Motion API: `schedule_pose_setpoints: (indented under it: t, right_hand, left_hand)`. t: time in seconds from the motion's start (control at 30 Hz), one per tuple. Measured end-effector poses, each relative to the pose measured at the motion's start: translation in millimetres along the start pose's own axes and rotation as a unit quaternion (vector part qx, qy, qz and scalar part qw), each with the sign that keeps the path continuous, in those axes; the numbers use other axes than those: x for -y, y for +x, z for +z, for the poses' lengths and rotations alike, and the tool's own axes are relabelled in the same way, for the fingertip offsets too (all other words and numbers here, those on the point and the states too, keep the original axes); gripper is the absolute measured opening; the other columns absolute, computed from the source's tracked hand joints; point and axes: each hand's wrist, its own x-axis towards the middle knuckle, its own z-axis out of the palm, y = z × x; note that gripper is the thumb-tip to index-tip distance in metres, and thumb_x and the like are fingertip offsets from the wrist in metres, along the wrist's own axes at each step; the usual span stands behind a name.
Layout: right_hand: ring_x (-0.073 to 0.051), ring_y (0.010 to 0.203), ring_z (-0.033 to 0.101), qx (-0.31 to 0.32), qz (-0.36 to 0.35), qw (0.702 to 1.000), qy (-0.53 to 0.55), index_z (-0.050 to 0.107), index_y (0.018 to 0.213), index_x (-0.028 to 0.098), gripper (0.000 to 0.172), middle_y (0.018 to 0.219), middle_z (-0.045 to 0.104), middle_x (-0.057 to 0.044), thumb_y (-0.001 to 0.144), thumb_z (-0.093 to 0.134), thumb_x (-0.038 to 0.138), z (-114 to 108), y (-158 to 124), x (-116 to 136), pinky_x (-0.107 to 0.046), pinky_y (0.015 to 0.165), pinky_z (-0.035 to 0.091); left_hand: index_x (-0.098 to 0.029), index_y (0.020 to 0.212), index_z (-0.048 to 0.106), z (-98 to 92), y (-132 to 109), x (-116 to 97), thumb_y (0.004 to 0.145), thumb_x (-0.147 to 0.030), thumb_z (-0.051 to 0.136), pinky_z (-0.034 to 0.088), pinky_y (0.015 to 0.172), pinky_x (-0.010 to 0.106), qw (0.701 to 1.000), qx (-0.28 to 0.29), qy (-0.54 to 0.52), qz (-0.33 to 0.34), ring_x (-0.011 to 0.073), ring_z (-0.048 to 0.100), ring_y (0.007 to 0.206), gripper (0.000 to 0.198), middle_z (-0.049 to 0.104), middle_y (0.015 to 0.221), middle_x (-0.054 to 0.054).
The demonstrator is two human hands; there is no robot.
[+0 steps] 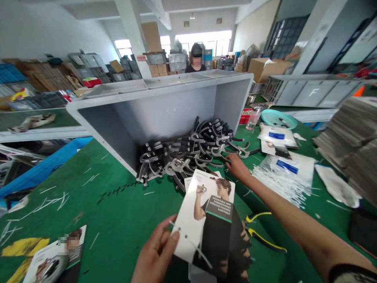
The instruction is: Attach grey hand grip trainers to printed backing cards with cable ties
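Observation:
My left hand [159,247] pinches the edge of a printed cardboard card [188,220], with a white cable tie [202,253] threaded through its small holes. Beneath this card, more cards [240,239] lie partly hidden. My right hand [238,167] reaches to the right front of a pile of grey and black hand grip strengtheners [203,141]; its fingers close around one handle end, though the fingertips are partly hidden. The pile spills from a grey plastic crate [173,106] tipped on its side. Yellow-and-black pliers [259,232] lie on the green table below my right forearm.
Loose white cable ties [279,182] and plastic bags [303,167] lie at the right, near a turquoise basin [278,119] and a glass [253,118]. Grey stacked sheets [350,137] stand at the far right. A carded strengthener [53,267] lies front left. A person [196,63] is behind the crate.

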Motion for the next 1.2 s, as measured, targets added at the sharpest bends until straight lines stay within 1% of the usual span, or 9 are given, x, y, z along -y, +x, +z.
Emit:
schedule_pose_setpoints:
  t: [0.27, 0.43, 0.57, 0.77, 0.9, 0.97, 1.03, 1.13, 1.2]
  right_hand:
    - [-0.023, 0.104, 0.064, 0.048, 0.020, 0.993, -0.106, 0.060, 0.122, 0.015, 0.031, 0.122, 0.062, -0.010, 0.095, 0.061, 0.032, 28.1, 33.1, -18.8, -0.045, 0.088, 0.054]
    - [-0.031, 0.107, 0.060, 0.003, -0.026, 0.996, -0.081, 0.059, 0.114, 0.012, 0.024, 0.116, 0.064, -0.018, 0.097, 0.053, 0.028, -27.3, 16.1, -16.6, -0.043, 0.088, 0.049]
    - [-0.017, 0.065, 0.057, 0.037, -0.029, 0.987, 0.151, 0.057, 0.111, 0.021, 0.026, 0.096, 0.067, -0.007, 0.099, 0.047, 0.041, -84.0, -44.1, 1.0, -0.029, 0.057, 0.048]
    - [-0.003, 0.044, 0.019, 0.286, 0.130, 0.715, 0.625, 0.064, 0.107, 0.019, 0.026, 0.073, 0.057, 0.002, 0.093, 0.062, 0.042, -94.4, -143.4, 73.2, -0.017, 0.038, 0.023]
    - [-0.003, 0.044, 0.020, 0.374, 0.160, 0.642, 0.650, 0.064, 0.103, 0.018, 0.027, 0.071, 0.054, 0.003, 0.094, 0.060, 0.044, -68.7, -167.4, 101.5, -0.015, 0.039, 0.024]
    - [-0.004, 0.042, 0.023, 0.394, 0.150, 0.684, 0.596, 0.063, 0.099, 0.020, 0.033, 0.068, 0.054, 0.003, 0.096, 0.052, 0.051, -63.5, -169.8, 98.9, -0.017, 0.038, 0.027]
    - [-0.008, 0.042, 0.032, 0.376, 0.094, 0.794, 0.469, 0.061, 0.087, 0.021, 0.038, 0.061, 0.052, 0.003, 0.096, 0.048, 0.056, -65.3, -169.6, 87.3, -0.021, 0.039, 0.031]
    - [-0.017, 0.056, 0.052, 0.204, -0.017, 0.957, 0.205, 0.059, 0.077, 0.023, 0.034, 0.065, 0.057, -0.001, 0.094, 0.053, 0.051, -74.9, -170.3, 65.9, -0.028, 0.051, 0.041]
    - [-0.021, 0.070, 0.058, 0.121, -0.068, 0.984, 0.114, 0.062, 0.086, 0.025, 0.023, 0.078, 0.062, -0.004, 0.095, 0.054, 0.045, -80.5, -174.8, 59.2, -0.033, 0.063, 0.047]
  left_hand:
    - [-0.015, 0.137, 0.057, 41.2, -32.9, 23.4, 0.086, -0.058, 0.060, 0.039, 0.047, 0.020, 0.999, -0.047, 0.018, 0.012, 0.0115, 0.048, 0.047, 0.066, 0.053, 0.053, -0.005]
    - [-0.018, 0.136, 0.059, 39.6, -41.7, 35.6, 0.091, -0.059, 0.048, 0.042, 0.047, 0.023, 0.989, -0.075, 0.110, 0.069, 0.0156, 0.050, 0.048, 0.062, 0.055, 0.054, -0.002]
    - [-0.016, 0.134, 0.058, 16.1, -31.2, 25.2, 0.096, -0.053, 0.042, 0.044, 0.048, 0.024, 0.983, -0.102, 0.127, 0.087, 0.0146, 0.048, 0.044, 0.056, 0.050, 0.047, -0.005]
    - [-0.026, 0.144, 0.044, 7.3, 19.2, -27.4, 0.092, -0.036, 0.061, 0.045, 0.103, 0.039, 0.932, -0.020, 0.186, 0.309, 0.0228, 0.059, 0.117, 0.056, 0.059, 0.134, 0.010]
    - [-0.026, 0.127, 0.061, 18.0, 43.0, -40.3, 0.093, -0.031, 0.062, 0.047, 0.098, 0.036, 0.917, 0.089, 0.159, 0.355, 0.0205, 0.061, 0.111, 0.035, 0.065, 0.121, 0.007]
    - [-0.024, 0.116, 0.068, 19.4, 46.7, -36.6, 0.094, -0.030, 0.060, 0.048, 0.093, 0.035, 0.916, 0.103, 0.144, 0.359, 0.0193, 0.063, 0.104, 0.023, 0.069, 0.110, 0.006]
    - [-0.025, 0.114, 0.068, 18.2, 45.4, -30.9, 0.094, -0.030, 0.061, 0.047, 0.093, 0.036, 0.905, 0.116, 0.166, 0.373, 0.0198, 0.062, 0.102, 0.022, 0.070, 0.108, 0.006]
    - [-0.026, 0.115, 0.068, 14.4, 39.8, -26.6, 0.093, -0.029, 0.063, 0.042, 0.096, 0.040, 0.878, 0.160, 0.216, 0.397, 0.0208, 0.060, 0.102, 0.023, 0.072, 0.106, 0.005]
    - [-0.026, 0.115, 0.068, 12.5, 38.2, -28.5, 0.094, -0.028, 0.062, 0.041, 0.097, 0.040, 0.873, 0.178, 0.222, 0.395, 0.0207, 0.059, 0.104, 0.022, 0.071, 0.107, 0.005]
